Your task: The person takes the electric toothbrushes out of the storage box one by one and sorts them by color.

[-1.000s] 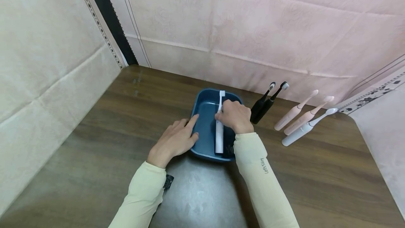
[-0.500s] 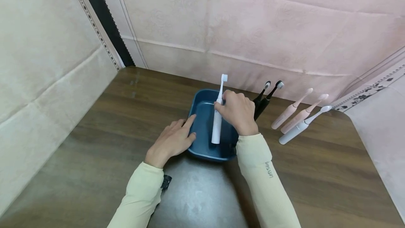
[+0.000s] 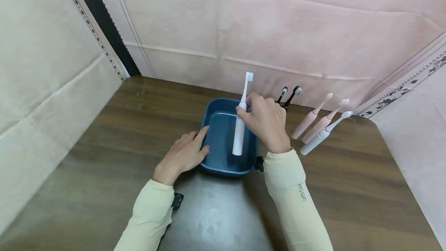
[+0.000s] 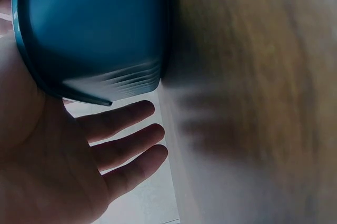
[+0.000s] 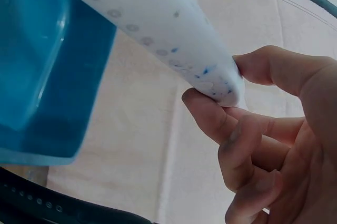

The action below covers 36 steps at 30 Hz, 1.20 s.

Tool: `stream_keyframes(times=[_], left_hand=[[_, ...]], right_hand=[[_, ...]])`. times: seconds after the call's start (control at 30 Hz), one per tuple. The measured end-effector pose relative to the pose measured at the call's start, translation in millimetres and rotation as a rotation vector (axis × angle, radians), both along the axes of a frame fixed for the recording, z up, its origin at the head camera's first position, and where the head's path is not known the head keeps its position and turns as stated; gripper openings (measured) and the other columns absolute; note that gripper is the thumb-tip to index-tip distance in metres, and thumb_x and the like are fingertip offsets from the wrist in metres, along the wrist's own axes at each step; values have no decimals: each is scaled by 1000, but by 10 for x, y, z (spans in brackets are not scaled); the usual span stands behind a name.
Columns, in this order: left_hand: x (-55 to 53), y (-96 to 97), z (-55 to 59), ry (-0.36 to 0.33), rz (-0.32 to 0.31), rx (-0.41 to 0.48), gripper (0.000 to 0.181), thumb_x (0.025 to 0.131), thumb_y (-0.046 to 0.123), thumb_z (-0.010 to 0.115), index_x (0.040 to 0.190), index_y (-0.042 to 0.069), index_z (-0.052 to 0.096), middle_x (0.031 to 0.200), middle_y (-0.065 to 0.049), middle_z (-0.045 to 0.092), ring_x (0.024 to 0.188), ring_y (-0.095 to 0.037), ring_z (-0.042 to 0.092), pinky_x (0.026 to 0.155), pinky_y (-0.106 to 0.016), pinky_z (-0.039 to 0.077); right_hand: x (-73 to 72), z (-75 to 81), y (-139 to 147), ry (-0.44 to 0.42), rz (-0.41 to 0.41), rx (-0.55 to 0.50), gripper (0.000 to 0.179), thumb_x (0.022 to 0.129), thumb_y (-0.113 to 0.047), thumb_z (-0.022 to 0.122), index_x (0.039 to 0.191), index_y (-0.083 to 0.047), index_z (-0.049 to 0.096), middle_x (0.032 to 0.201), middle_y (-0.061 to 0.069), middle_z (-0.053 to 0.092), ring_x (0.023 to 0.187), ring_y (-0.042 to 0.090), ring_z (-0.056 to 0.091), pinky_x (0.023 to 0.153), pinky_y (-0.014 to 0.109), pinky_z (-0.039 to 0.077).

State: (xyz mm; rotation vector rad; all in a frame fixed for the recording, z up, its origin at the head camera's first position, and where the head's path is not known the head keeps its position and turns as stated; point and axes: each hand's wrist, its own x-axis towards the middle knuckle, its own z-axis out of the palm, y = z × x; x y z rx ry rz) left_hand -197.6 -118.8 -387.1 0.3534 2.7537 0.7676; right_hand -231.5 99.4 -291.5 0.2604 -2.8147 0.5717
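In the head view my right hand (image 3: 268, 121) pinches a white electric toothbrush (image 3: 239, 138) near the top of its handle, bristles up. The toothbrush hangs over the blue plastic bin (image 3: 217, 158). Thumb and forefinger meet on the handle (image 5: 158, 18) in the right wrist view, where blue flecks mark the white surface; the other fingers are curled. My left hand (image 3: 181, 156) rests at the bin's left rim. From the left wrist camera, its fingers (image 4: 129, 147) stretch out beside the bin's outer wall (image 4: 95, 18).
Right of the bin stand two black electric toothbrushes (image 3: 295, 91), partly hidden by my right hand. Beyond them are two pink electric toothbrushes (image 3: 306, 121) and another white one (image 3: 317, 140). Pale cloth (image 3: 265, 30) hangs behind the wooden table (image 3: 104, 158).
My right hand has raised the white electric toothbrush from inside the bin to above it. The left hand keeps its place at the rim. The head view has shifted slightly.
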Motion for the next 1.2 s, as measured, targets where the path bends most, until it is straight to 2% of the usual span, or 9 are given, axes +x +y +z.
stream_keyframes(times=[0.2,0.47,0.7,0.9,1.2], left_hand=[[3,-1,-2,3,-5,-4,68,105,32,50,164,18,19,159,-21,34,142,-42,34,112,-63,31],[-1,5,-1,-7,2,-3,68,105,32,50,164,18,20,158,-22,34,142,-44,34,112,-64,31],[-8,-5,-7,-15,-2,-8,68,106,33,50,164,18,19,160,-23,32,143,-45,32,112,-65,30],[-15,11,-11,-12,-10,3,68,106,33,50,164,18,18,160,-23,31,143,-46,31,112,-66,29],[-19,-20,-15,-14,-20,-5,68,106,32,49,164,17,16,160,-24,30,143,-47,31,111,-68,29]], right_hand=[[49,58,44,20,-11,-12,30,94,-29,67,109,-3,71,74,8,67,54,23,56,45,34,44],[75,49,87,42,-10,-26,30,95,-29,67,109,-2,71,75,8,68,53,22,55,45,33,43],[121,25,122,77,-20,-60,33,95,-30,68,112,-2,70,86,12,73,55,23,56,46,34,43],[200,1,226,143,-44,-100,35,94,-32,71,112,-2,70,92,12,76,57,23,60,45,34,42],[329,-6,544,213,-80,-155,31,92,-28,75,108,-2,69,86,9,76,62,23,66,49,37,42]])
